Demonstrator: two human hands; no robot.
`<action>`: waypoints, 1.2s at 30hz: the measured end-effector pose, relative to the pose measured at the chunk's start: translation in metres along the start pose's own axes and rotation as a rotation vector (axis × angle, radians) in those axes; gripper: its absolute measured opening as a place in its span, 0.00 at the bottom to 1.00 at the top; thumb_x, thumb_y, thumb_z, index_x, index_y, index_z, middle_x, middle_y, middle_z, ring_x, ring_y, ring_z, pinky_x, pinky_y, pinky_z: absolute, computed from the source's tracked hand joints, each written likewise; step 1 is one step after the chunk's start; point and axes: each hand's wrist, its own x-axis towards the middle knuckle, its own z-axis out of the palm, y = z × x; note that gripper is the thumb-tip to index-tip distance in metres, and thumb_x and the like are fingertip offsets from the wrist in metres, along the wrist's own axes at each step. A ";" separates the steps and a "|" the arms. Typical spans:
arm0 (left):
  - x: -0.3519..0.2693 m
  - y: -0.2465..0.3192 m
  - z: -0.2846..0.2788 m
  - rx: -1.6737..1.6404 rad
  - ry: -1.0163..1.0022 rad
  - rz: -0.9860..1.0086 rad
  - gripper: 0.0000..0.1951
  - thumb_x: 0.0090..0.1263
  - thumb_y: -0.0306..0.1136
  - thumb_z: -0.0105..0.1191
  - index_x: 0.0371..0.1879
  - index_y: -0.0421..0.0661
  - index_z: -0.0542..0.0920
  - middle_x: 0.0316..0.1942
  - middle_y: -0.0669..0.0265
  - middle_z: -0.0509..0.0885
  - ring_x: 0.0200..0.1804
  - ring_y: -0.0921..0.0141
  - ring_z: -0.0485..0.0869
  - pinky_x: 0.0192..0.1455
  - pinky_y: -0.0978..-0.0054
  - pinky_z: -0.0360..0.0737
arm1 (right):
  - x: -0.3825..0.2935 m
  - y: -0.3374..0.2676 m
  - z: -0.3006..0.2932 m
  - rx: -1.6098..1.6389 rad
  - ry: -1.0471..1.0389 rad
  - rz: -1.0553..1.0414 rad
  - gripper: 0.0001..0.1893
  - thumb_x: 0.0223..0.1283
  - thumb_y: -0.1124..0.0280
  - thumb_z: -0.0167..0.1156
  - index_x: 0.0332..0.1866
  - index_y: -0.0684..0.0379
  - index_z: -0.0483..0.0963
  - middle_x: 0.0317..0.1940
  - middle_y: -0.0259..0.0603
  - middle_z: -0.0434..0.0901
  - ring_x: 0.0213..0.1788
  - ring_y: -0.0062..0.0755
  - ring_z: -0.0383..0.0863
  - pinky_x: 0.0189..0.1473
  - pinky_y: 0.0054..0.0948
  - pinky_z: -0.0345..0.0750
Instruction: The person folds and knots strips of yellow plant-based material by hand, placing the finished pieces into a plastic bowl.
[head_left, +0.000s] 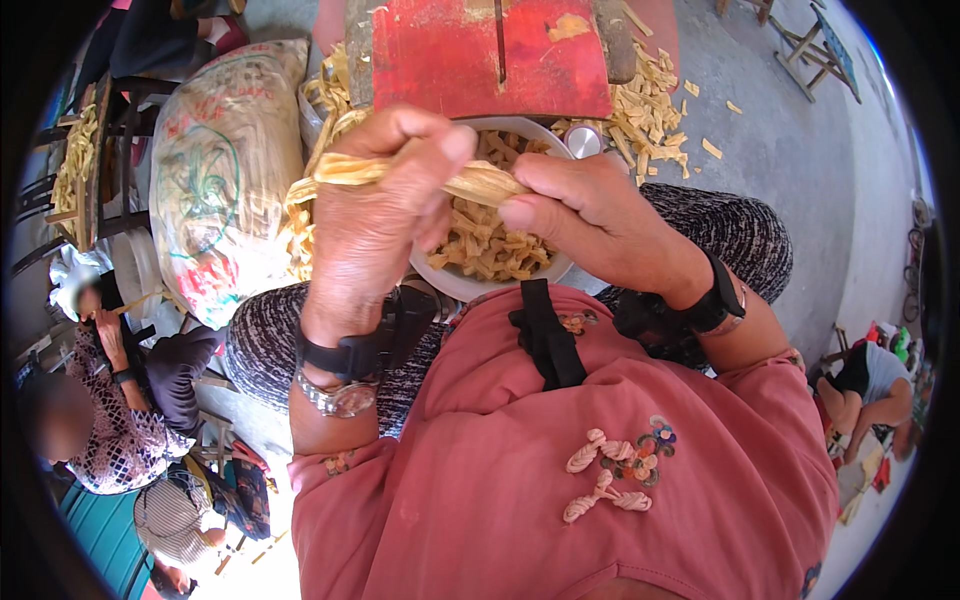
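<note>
A pleated, pale-yellow strip (484, 182), which looks like dried bean-curd stick, stretches between my hands. My left hand (367, 217) is closed around it, the thumb on top. The strip's other end bends down on the left. My right hand (592, 214) pinches the right end between thumb and forefinger. Below both hands is a white basin (442, 283) holding many short yellow pieces (495, 251); my hands hide part of it. Just beyond stands a red board (435, 64) with a narrow dark line down it; whether this is a slot or a blade, I cannot tell.
A large printed plastic sack (225, 172) stands at left, with long yellow strips (300, 240) beside it. Loose cut pieces (649, 105) lie right of the board, near a round metal-topped object (584, 141). Other people (127, 420) sit at left; another person (877, 382) bends at far right.
</note>
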 end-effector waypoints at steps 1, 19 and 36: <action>0.001 0.003 -0.006 -0.056 -0.004 0.025 0.05 0.65 0.30 0.59 0.32 0.43 0.77 0.18 0.75 0.73 0.14 0.85 0.63 0.15 0.86 0.60 | -0.001 0.001 -0.003 0.013 -0.009 0.029 0.17 0.66 0.59 0.53 0.30 0.64 0.67 0.19 0.46 0.65 0.22 0.40 0.66 0.27 0.32 0.65; 0.073 0.018 0.015 0.343 0.232 0.490 0.05 0.65 0.29 0.58 0.30 0.41 0.79 0.17 0.72 0.75 0.15 0.82 0.68 0.17 0.79 0.67 | 0.037 0.000 -0.058 -0.364 0.382 0.074 0.14 0.65 0.64 0.52 0.29 0.65 0.71 0.21 0.54 0.72 0.25 0.53 0.72 0.28 0.42 0.66; 0.084 0.007 0.019 0.967 0.456 0.805 0.11 0.65 0.34 0.57 0.23 0.40 0.78 0.13 0.58 0.77 0.17 0.67 0.79 0.24 0.70 0.75 | 0.041 0.006 -0.052 -0.531 0.388 0.096 0.13 0.63 0.65 0.51 0.28 0.63 0.74 0.24 0.54 0.76 0.30 0.57 0.76 0.33 0.46 0.71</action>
